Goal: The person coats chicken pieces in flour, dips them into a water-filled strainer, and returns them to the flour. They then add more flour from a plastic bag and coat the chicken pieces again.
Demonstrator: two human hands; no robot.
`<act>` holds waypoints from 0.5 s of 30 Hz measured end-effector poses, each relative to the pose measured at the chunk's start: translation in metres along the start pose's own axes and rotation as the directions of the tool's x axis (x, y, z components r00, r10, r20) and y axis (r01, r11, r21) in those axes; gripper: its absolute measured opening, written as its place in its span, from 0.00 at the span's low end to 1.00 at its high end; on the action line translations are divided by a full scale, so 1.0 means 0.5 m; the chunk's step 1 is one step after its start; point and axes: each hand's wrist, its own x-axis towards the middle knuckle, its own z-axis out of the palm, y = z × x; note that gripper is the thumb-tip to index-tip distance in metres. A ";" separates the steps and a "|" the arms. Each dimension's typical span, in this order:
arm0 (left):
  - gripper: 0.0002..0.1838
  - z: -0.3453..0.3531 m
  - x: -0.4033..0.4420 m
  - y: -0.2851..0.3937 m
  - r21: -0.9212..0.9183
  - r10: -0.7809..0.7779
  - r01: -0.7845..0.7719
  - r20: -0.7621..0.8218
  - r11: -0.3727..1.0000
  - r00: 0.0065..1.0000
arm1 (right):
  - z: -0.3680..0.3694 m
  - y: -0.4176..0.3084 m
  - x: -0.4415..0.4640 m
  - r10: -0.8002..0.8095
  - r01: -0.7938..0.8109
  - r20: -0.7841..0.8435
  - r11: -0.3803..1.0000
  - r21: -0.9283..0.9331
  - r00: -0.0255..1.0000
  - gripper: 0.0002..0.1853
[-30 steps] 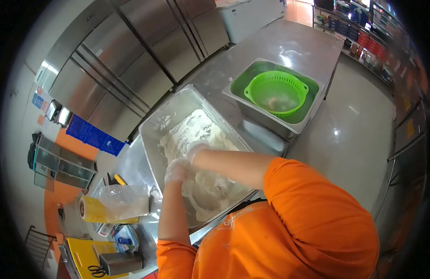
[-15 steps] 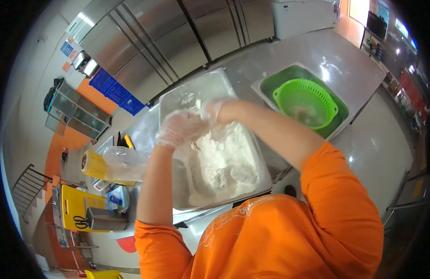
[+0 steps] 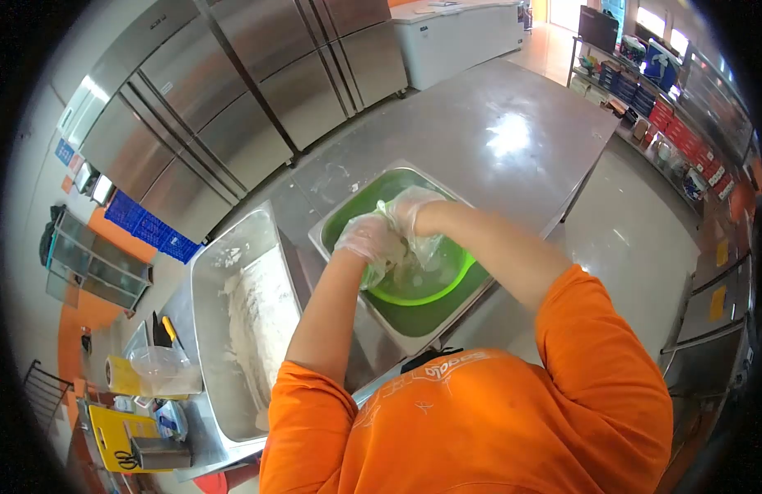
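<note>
My left hand [image 3: 372, 239], in a clear plastic glove, is over the left side of a bright green colander [image 3: 422, 298]. Beside it, close to touching, is my right hand [image 3: 418, 216], gloved the same way. Both hands point down into the colander, and their fingers are hidden by the bunched plastic and by each other. Whether they grip anything cannot be made out. The colander sits in a deep steel pan [image 3: 420, 339] whose inside looks green. Cloudy liquid and something pale show inside the colander. To the left, a larger steel pan [image 3: 206, 346] holds white flour [image 3: 265, 309].
The steel table [image 3: 447, 123] reaches back toward steel refrigerators [image 3: 233, 123] and a white chest freezer [image 3: 455, 45]. At the left are a clear plastic container [image 3: 163, 370], a yellow cutting board [image 3: 109, 436] and a metal box [image 3: 163, 453] with scissors [image 3: 127, 459].
Both hands have gone from the flour pan to the green colander on the right. My view has turned right with them, so the flour pan now lies at the left.
</note>
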 end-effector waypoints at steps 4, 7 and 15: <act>0.23 -0.007 0.006 0.010 -0.106 -0.074 0.061 -0.120 0.993 0.990 | -0.053 0.027 0.030 -0.005 0.003 0.060 0.999 0.041 0.998 0.18; 0.23 -0.072 -0.062 0.034 -0.347 -0.201 0.150 -0.118 0.926 0.972 | -0.128 -0.021 -0.001 0.034 -0.026 -0.103 0.997 0.070 0.994 0.25; 0.22 -0.041 -0.232 -0.051 -0.899 -0.481 0.132 -0.096 0.418 0.871 | 0.001 -0.213 0.108 0.001 0.237 -0.393 0.796 0.557 0.920 0.28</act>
